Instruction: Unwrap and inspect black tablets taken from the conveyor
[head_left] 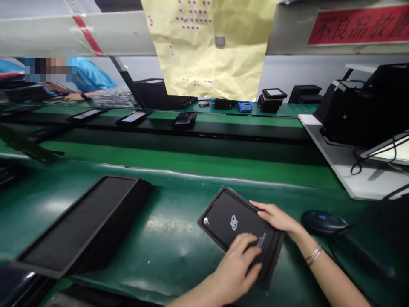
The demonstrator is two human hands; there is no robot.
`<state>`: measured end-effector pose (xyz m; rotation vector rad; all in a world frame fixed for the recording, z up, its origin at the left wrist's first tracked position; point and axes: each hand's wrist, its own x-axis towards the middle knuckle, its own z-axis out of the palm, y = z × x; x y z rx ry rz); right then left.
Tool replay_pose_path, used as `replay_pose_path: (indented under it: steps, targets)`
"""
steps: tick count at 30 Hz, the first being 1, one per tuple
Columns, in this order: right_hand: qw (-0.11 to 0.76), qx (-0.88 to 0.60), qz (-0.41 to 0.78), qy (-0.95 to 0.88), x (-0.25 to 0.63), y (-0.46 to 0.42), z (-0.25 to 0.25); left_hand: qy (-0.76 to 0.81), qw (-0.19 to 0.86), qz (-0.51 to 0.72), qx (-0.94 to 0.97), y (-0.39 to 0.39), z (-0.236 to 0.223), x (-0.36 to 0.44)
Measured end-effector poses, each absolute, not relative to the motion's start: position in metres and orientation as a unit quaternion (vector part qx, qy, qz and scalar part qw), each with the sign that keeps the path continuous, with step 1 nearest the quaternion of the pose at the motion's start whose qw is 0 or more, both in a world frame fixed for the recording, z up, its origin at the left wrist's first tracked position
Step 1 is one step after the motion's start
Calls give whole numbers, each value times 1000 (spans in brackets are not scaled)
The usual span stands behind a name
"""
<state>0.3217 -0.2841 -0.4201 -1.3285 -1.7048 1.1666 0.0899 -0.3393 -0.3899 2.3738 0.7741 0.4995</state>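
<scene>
While a flat black case (233, 224) sits near the front edge of a green conveyor belt (179, 221), the person's left hand (236, 268) and right hand (276, 217) both touch it, with a small gap between them. The left hand lies across the case's near corner, and the right hand's fingertips (260, 207) rest along its far edge. Whether either hand is gripping or only resting there, I cannot tell. The case lies at a slant to the belt, with a white logo and small printed lines on its face. Left of it, a larger black tray (79, 224) lies flat on the belt. To the right are a dark computer mouse (324, 221) and a white shelf (351, 179) carrying a black machine (348, 119). Thin metal bangles (313, 255) circle the right wrist. Farther off, black devices (134, 119) lie in a row on a second belt, below a hanging yellow sheet of paper (211, 47). Across the line, a co-worker's hands (73, 97) work beyond a blue sleeve (92, 76).
</scene>
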Motion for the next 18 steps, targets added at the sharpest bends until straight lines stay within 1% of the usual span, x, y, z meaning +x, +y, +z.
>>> replay_pose_path:
  steps: [3,4,6,8,12,18]
  targets:
    - [293,-537,354,-707,330,-283,-407,419,215,179,864,-325,-400,74]
    - [285,-550,318,-717,327,-284,-405,455,203,171,850,-321,-405,67]
    - [270,-571,250,-734,313,-287,-404,501,214,155,824,-320,-415,53]
    - [245,-575,205,-753,295,-292,-404,509,245,145,812,-323,-422,42]
    - [182,-587,164,-772,263,-302,-405,507,270,143,806,-334,-427,36]
    - [135,-619,146,-760,252,-290,-397,525,233,190,796,-341,-440,51]
